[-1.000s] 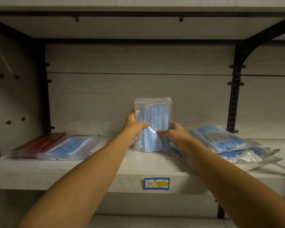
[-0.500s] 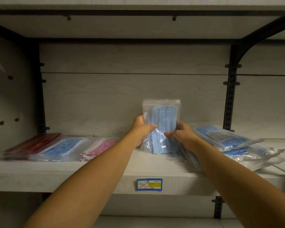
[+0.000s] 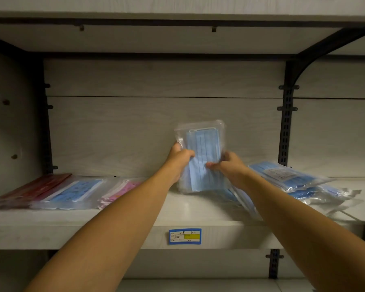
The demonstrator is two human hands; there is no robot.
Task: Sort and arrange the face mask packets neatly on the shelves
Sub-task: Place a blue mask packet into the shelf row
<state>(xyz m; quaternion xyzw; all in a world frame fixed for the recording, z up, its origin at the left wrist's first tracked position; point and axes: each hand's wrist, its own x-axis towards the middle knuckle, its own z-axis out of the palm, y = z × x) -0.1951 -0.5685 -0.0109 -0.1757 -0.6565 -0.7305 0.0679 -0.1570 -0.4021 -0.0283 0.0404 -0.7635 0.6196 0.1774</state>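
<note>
Both grips grasp blue mask packet (image 3: 202,159) upright | pale wood-grain shelf (image 3: 198,216) | dim room

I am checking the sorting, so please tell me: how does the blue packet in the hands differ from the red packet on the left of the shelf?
The blue packet stands upright; the red packet lies flat. Both hands, left hand and right hand, grip the blue one; nothing touches the red one. Both are clear bags on the same shelf.

Bare shelf (image 3: 194,209) is left along the front edge mid-span; the right end is blocked by heaped blue packets (image 3: 293,180), the left end by flat packets (image 3: 72,191).
</note>
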